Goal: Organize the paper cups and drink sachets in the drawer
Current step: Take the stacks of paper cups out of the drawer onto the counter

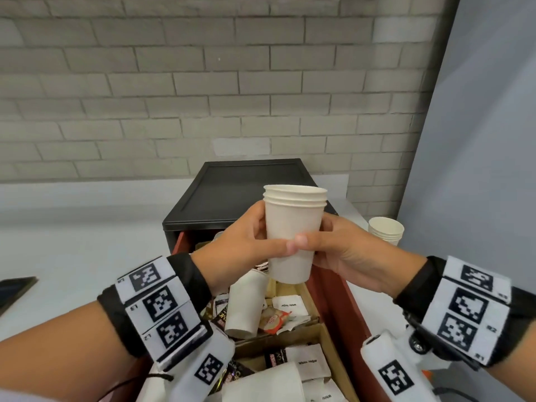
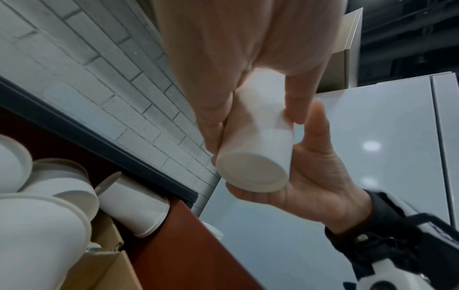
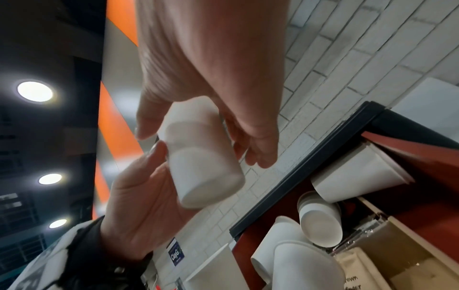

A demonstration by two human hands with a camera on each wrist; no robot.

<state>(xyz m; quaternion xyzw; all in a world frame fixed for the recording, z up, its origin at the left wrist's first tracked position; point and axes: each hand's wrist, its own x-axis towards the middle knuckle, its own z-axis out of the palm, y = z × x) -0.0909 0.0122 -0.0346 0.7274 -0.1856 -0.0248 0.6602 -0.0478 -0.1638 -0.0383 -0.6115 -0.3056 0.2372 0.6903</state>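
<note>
Fingers (image 1: 300, 240) of both hands grip nested paper cups (image 1: 293, 236); below them, loose cups (image 1: 246, 303) and sachets (image 1: 287, 306) remain unsorted in the drawer (image 1: 342, 300).

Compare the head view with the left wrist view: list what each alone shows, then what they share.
Only the head view shows the stack's three nested rims, the wrist marker bands, white sugar sachets, and a second cup stack on the counter. Only the left wrist view shows the stack's base. Both show the left hand and right hand gripping the paper cup stack.
</note>
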